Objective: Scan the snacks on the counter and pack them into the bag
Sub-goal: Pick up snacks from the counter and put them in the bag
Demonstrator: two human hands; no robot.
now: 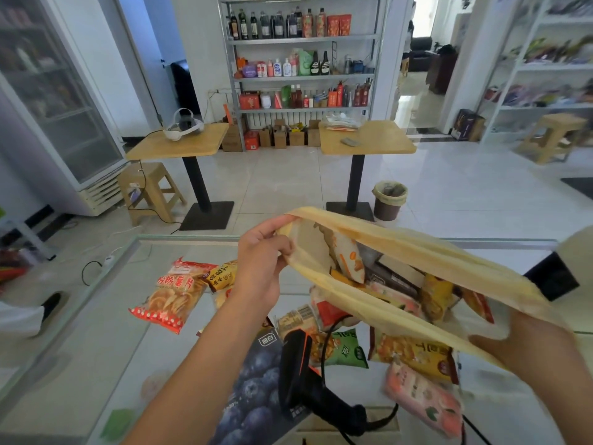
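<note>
Both hands hold a thin yellow plastic bag (426, 255) open above the glass counter (96, 342). My left hand (263, 261) pinches its far left rim; my right hand (526, 345) grips its near right rim. Several snack packets lie inside, among them a white-and-orange one (348, 255). On the counter lie a red chips packet (175, 293), a small yellow packet (221, 274), a green packet (346, 348), a yellow-red packet (414, 354), a pink packet (423, 399) and a dark blueberry packet (253, 393). A black handheld scanner (301, 374) with its cable rests on the packets.
A black device (552, 277) stands at the counter's right edge. Beyond the counter are two wooden tables (369, 139), stools, a lined bin (390, 200), a fridge (57, 101) at left and stocked shelves (301, 59) at the back.
</note>
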